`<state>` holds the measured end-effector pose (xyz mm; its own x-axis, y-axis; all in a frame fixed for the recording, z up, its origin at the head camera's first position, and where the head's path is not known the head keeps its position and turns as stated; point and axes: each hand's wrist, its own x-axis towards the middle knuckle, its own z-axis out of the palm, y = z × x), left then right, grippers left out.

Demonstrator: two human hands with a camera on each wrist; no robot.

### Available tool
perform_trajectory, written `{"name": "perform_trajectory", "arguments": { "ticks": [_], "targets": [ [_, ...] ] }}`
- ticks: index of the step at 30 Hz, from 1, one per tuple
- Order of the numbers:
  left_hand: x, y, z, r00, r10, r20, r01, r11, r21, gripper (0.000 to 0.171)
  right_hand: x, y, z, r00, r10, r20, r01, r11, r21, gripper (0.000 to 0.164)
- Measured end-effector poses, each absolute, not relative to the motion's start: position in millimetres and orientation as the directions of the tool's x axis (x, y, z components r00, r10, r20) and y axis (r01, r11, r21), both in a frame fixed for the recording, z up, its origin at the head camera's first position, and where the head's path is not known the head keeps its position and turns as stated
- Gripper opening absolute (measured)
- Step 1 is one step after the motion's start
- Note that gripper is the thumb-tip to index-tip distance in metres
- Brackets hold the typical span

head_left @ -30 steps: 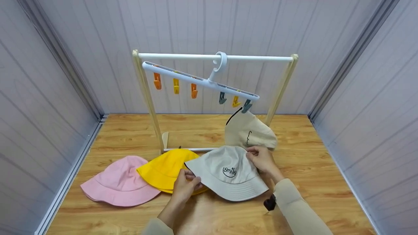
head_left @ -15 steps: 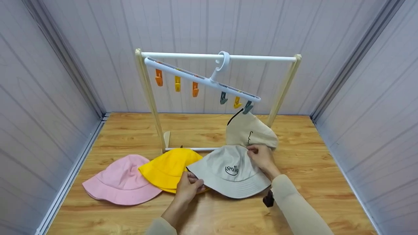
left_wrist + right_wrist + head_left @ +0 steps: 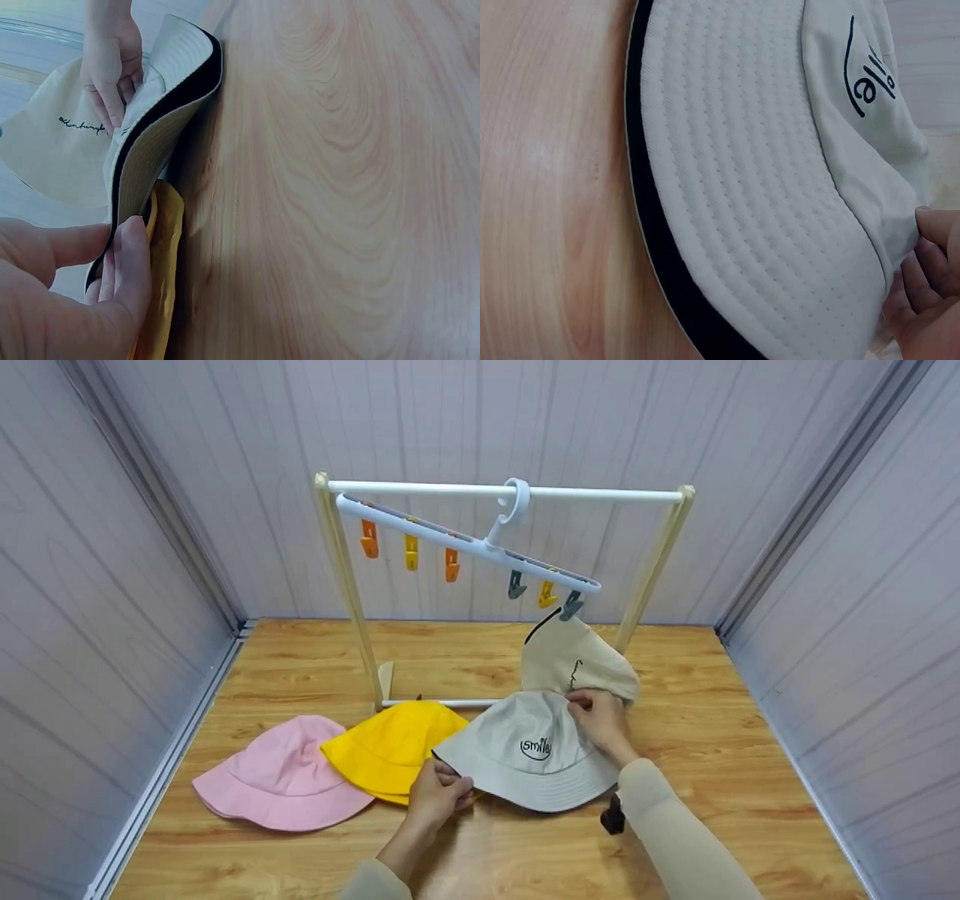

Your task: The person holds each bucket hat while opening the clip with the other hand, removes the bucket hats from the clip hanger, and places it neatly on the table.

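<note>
A grey bucket hat (image 3: 517, 742) with "smile" on its crown is held between both hands at the front of the rack. My left hand (image 3: 437, 795) pinches the left edge of its brim. In the left wrist view, the thumb and fingers close on the brim (image 3: 154, 150) where its black lining shows. My right hand (image 3: 602, 721) pinches the side of the crown (image 3: 892, 225). Right behind it, a cream hat (image 3: 559, 656) with script lettering hangs by its brim from a dark green clip (image 3: 571, 604).
A white hanger (image 3: 465, 544) tilts down to the right on the rack's bar (image 3: 412, 489). Several orange, yellow and green clips dangle from it. A yellow hat (image 3: 397, 742), partly behind the grey one, and a pink hat (image 3: 289, 780) lie on the wooden table (image 3: 712, 810).
The grey hat has shifted slightly toward the rack, its front brim a little higher in view. Both hands keep their pinch on it. The head view has drifted slightly.
</note>
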<state>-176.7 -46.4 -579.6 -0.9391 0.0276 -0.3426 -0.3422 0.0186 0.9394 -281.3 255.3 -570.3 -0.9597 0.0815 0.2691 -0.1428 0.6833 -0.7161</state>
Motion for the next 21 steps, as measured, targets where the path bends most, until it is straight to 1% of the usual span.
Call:
{"name": "perform_trajectory", "arguments": {
  "ticks": [4,10,16,21],
  "targets": [
    [-174.9,-47.0,-583.0,-0.943,0.030,-0.330,-0.330,0.029,0.944,0.036,-280.1,253.4,-572.5,-0.962,0.086,0.258,-0.130,0.689,-0.713,0.013],
    [-174.8,-47.0,-587.7,-0.951,0.029,-0.309,-0.308,0.039,0.951,0.036,-279.1,250.2,-576.9,-0.958,0.058,0.281,-0.160,0.707,-0.689,0.013],
    [-175.9,-47.9,-587.3,-0.944,0.035,-0.327,-0.325,0.054,0.944,0.035,-279.1,248.4,-578.5,-0.963,0.017,0.271,-0.176,0.719,-0.673,0.016],
    [-175.4,-52.5,-583.3,-0.929,0.079,-0.362,-0.357,0.064,0.932,0.034,-274.9,249.5,-574.2,-0.975,-0.022,0.222,-0.166,0.734,-0.658,0.021]
  ]
}}
